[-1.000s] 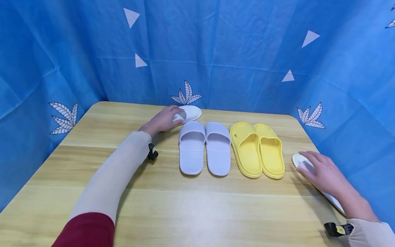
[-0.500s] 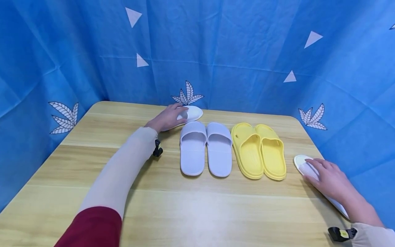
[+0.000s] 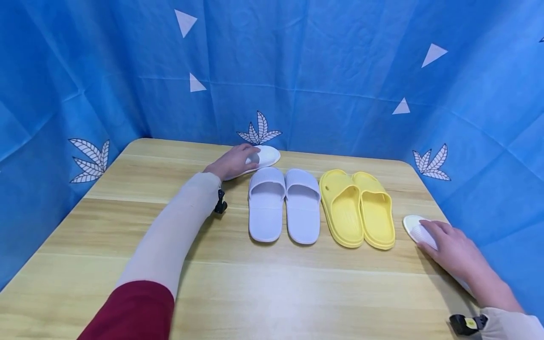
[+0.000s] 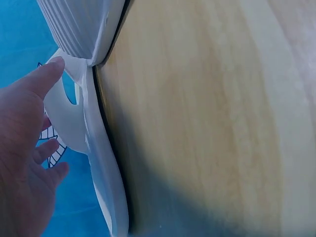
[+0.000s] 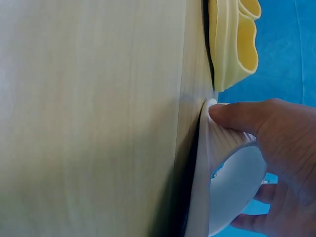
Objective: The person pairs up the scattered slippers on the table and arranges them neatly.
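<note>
In the head view my left hand [image 3: 233,160] lies over a white slipper [image 3: 268,155] at the back, thumb on its near side. The left wrist view has the thumb of my left hand [image 4: 29,123] touching the strap [image 4: 69,123], other fingers loosely bent. At the right, my right hand [image 3: 459,252] holds another white slipper [image 3: 413,225], which lies slantwise. In the right wrist view, the thumb of my right hand [image 5: 286,143] presses the strap's side [image 5: 229,143], other fingers beyond it. The straps partly hide both index fingers.
Two lavender slippers [image 3: 265,212] stand side by side mid-table [image 3: 255,293]. Two yellow slippers [image 3: 346,212] stand to their right, touching each other. The left white slipper lies just behind the lavender pair. Blue cloth [image 3: 331,56] hangs behind and at both sides.
My left hand has shifted right along the back slipper, uncovering more of its left end. The right white slipper has moved slightly toward the yellow pair with my right hand.
</note>
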`<state>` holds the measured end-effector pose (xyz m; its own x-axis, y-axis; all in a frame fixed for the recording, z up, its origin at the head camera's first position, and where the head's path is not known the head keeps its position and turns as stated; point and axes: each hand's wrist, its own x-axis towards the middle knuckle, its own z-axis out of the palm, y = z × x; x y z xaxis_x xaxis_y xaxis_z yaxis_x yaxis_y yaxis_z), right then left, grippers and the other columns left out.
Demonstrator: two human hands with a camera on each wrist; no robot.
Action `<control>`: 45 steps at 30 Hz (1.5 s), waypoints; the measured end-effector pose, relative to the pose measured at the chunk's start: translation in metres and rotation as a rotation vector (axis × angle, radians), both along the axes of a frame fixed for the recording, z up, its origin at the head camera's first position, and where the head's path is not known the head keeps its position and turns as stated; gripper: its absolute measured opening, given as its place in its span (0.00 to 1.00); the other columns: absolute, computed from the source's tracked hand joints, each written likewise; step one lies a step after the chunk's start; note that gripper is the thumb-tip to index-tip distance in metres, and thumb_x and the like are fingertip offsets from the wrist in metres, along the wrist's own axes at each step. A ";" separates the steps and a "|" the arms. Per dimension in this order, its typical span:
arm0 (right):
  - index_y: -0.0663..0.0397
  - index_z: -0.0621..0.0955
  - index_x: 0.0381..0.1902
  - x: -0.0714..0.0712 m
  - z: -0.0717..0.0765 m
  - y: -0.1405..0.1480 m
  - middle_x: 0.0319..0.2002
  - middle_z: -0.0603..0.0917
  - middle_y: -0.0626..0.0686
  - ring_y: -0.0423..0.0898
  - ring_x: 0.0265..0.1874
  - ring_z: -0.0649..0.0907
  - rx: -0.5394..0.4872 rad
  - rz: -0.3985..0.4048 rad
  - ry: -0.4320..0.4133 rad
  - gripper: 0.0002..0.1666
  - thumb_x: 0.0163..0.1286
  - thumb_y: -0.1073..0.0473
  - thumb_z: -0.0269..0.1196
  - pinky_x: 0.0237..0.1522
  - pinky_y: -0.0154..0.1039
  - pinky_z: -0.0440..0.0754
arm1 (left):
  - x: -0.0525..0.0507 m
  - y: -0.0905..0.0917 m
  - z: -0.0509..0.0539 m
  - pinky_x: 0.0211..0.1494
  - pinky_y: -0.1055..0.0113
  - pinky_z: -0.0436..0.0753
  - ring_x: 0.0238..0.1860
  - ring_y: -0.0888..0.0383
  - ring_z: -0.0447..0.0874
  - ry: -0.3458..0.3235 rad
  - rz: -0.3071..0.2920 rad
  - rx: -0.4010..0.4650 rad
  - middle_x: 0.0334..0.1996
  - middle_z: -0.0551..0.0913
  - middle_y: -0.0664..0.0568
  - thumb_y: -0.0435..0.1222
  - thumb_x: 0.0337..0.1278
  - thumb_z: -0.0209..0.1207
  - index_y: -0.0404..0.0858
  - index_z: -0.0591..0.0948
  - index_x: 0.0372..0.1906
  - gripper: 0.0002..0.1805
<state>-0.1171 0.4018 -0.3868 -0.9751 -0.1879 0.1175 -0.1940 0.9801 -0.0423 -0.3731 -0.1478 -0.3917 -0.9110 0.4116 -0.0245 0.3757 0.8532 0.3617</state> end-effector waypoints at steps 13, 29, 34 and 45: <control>0.64 0.70 0.62 0.004 -0.002 -0.012 0.57 0.71 0.72 0.75 0.52 0.69 -0.079 -0.018 0.053 0.36 0.66 0.46 0.66 0.49 0.70 0.67 | 0.005 0.000 0.001 0.71 0.42 0.60 0.72 0.44 0.54 0.039 0.011 -0.015 0.71 0.60 0.48 0.55 0.65 0.57 0.53 0.67 0.69 0.30; 0.61 0.70 0.66 0.014 0.004 0.001 0.60 0.68 0.72 0.76 0.53 0.69 -0.149 0.033 -0.050 0.38 0.65 0.46 0.67 0.46 0.73 0.68 | -0.003 0.001 -0.004 0.72 0.42 0.56 0.74 0.43 0.50 -0.007 -0.042 0.021 0.75 0.54 0.46 0.54 0.65 0.58 0.52 0.62 0.74 0.36; 0.59 0.68 0.68 0.014 0.004 0.001 0.62 0.65 0.73 0.77 0.55 0.66 -0.152 -0.007 -0.082 0.40 0.66 0.44 0.65 0.47 0.75 0.65 | 0.000 -0.004 0.000 0.72 0.42 0.55 0.74 0.44 0.50 -0.008 -0.025 0.021 0.74 0.57 0.48 0.56 0.63 0.59 0.53 0.63 0.74 0.37; 0.57 0.66 0.71 0.013 0.004 0.001 0.63 0.65 0.72 0.76 0.56 0.67 -0.159 -0.042 -0.104 0.43 0.67 0.39 0.63 0.47 0.76 0.66 | 0.000 -0.019 0.000 0.70 0.42 0.60 0.71 0.43 0.54 -0.016 -0.016 -0.003 0.71 0.59 0.46 0.56 0.61 0.60 0.52 0.66 0.70 0.34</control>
